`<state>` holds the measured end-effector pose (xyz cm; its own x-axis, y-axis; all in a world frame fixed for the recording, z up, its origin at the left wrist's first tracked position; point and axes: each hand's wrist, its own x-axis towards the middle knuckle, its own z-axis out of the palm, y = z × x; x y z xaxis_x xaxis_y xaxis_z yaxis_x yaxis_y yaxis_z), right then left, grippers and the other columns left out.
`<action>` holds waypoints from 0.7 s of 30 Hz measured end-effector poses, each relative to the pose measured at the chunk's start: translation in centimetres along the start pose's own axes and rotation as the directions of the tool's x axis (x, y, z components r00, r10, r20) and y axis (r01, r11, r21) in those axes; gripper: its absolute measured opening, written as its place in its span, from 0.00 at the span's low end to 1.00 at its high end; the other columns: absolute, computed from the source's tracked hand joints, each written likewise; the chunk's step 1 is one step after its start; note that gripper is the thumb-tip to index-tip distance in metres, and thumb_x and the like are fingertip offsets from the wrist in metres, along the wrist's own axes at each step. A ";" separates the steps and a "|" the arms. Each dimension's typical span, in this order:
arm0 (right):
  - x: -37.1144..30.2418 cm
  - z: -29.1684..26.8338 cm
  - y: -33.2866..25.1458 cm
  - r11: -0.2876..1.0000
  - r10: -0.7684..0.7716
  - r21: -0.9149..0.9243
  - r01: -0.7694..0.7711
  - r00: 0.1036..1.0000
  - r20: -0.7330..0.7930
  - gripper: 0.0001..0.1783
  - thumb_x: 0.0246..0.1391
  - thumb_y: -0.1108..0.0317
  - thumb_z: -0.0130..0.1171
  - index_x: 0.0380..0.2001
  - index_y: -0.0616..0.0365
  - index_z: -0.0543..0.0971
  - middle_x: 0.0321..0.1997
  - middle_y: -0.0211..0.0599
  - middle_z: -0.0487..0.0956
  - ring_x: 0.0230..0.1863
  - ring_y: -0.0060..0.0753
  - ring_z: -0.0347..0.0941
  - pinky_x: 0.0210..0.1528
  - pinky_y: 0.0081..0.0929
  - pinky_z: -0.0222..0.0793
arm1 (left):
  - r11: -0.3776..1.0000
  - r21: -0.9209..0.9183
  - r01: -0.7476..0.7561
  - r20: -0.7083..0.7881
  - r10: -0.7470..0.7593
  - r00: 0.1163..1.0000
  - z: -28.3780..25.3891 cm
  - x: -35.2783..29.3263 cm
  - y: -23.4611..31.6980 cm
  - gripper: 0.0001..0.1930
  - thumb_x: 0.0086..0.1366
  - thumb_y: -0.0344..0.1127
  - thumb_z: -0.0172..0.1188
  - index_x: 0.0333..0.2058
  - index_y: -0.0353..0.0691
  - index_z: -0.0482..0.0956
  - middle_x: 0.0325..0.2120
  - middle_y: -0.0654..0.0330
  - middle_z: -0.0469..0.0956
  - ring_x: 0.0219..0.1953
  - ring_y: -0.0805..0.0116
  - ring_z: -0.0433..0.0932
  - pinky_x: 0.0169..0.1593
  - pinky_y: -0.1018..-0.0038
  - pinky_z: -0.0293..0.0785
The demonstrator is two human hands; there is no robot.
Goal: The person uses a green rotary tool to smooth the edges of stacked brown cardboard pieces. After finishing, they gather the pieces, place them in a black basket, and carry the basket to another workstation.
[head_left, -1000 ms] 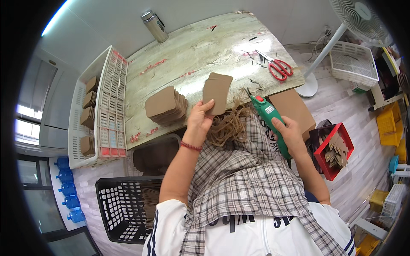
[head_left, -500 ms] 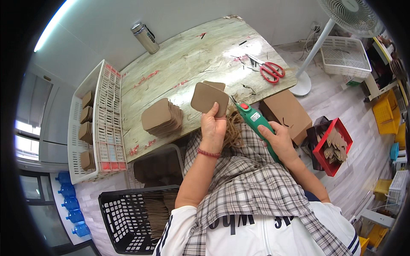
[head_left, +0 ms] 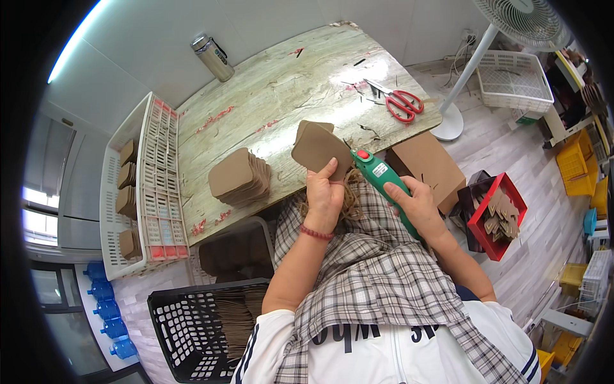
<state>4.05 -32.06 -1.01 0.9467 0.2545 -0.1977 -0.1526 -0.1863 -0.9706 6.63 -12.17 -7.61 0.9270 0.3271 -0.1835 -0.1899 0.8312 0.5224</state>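
Observation:
My left hand [head_left: 325, 195] grips a brown rounded-square piece [head_left: 318, 152], its thumb on top near the lower edge. Behind it the corner of a second similar piece [head_left: 309, 127] shows. My right hand [head_left: 419, 208] is wrapped round a slim green handheld power tool [head_left: 376, 170] with a red button. The tool's narrow tip is at the right edge of the held piece; I cannot tell whether it touches. A stack of similar brown pieces [head_left: 233, 176] sits on the table to the left of my left hand.
Red-handled scissors [head_left: 404, 105] and dark scraps lie on the marbled table [head_left: 268, 83]. A steel flask [head_left: 214, 59] stands at the back. White crate [head_left: 160, 185] and black basket [head_left: 182, 333] flank the left; cardboard box [head_left: 432, 168], red scrap box [head_left: 476, 224] and fan [head_left: 489, 51] the right.
The held piece has turned clockwise, so its corner now points more toward the tool. My left hand has shifted slightly right. The view has moved a little.

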 end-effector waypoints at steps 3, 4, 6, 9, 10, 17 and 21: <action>0.1 0.1 -0.2 1.000 -0.004 0.008 0.004 1.000 -0.003 0.22 0.55 0.53 0.61 0.32 0.67 0.78 0.20 0.30 0.74 0.18 0.18 0.70 0.21 0.20 0.66 | 0.993 0.103 0.059 0.040 -0.063 0.997 0.0 -0.8 0.4 0.20 0.60 0.15 0.51 0.51 0.35 0.69 0.49 0.54 0.74 0.50 0.59 0.76 0.56 0.62 0.75; 0.3 0.2 -0.2 1.000 -0.005 0.009 0.005 1.000 -0.007 0.22 0.55 0.53 0.61 0.32 0.67 0.78 0.20 0.30 0.74 0.18 0.18 0.70 0.21 0.20 0.66 | 0.988 0.140 0.061 0.029 -0.066 0.997 -0.1 -1.1 0.6 0.20 0.60 0.15 0.51 0.51 0.34 0.69 0.48 0.54 0.74 0.49 0.60 0.76 0.56 0.62 0.74; 0.5 0.3 -0.3 1.000 0.012 0.016 -0.012 1.000 0.007 0.22 0.56 0.54 0.61 0.33 0.67 0.78 0.21 0.30 0.74 0.19 0.17 0.70 0.22 0.20 0.66 | 0.962 0.246 0.117 -0.002 -0.120 0.993 -0.2 -2.3 1.8 0.21 0.58 0.14 0.51 0.51 0.35 0.69 0.49 0.55 0.74 0.49 0.62 0.76 0.55 0.65 0.74; 0.0 -0.2 -0.4 1.000 0.017 0.006 -0.017 0.999 -0.041 0.21 0.56 0.54 0.61 0.35 0.67 0.78 0.22 0.30 0.74 0.19 0.17 0.70 0.23 0.18 0.66 | 0.814 0.576 0.069 0.070 -0.133 0.989 -0.3 -4.0 6.5 0.22 0.56 0.15 0.53 0.50 0.35 0.69 0.48 0.57 0.75 0.48 0.68 0.76 0.51 0.70 0.74; 0.0 -0.9 0.4 0.998 0.022 0.063 -0.020 0.999 -0.031 0.21 0.56 0.55 0.60 0.36 0.66 0.77 0.23 0.30 0.75 0.19 0.16 0.69 0.23 0.17 0.65 | 0.724 0.689 -0.028 0.135 -0.090 0.987 0.2 -4.3 9.1 0.21 0.55 0.15 0.55 0.49 0.35 0.70 0.47 0.57 0.75 0.47 0.69 0.76 0.51 0.71 0.74; -0.1 -0.9 0.9 0.994 0.065 0.093 -0.065 0.998 -0.002 0.17 0.60 0.56 0.57 0.38 0.61 0.77 0.24 0.28 0.74 0.20 0.13 0.66 0.22 0.13 0.63 | 0.313 0.943 -0.117 0.115 0.024 0.993 -1.6 -0.1 28.2 0.10 0.58 0.24 0.58 0.40 0.36 0.77 0.31 0.66 0.79 0.34 0.79 0.75 0.42 0.82 0.69; -0.2 -0.5 1.0 0.999 0.038 -0.013 -0.037 0.997 0.067 0.17 0.60 0.57 0.56 0.38 0.62 0.77 0.25 0.28 0.75 0.21 0.13 0.67 0.23 0.12 0.62 | 0.119 0.993 -0.003 0.010 -0.059 0.998 -4.5 3.3 30.5 0.10 0.57 0.24 0.60 0.38 0.37 0.79 0.31 0.67 0.78 0.34 0.78 0.73 0.42 0.81 0.68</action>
<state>3.85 -32.80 -1.90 0.9190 0.3104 -0.2431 -0.1839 -0.2079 -0.9607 2.47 16.28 3.98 0.9399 0.2726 -0.2058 0.2959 -0.3485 0.8894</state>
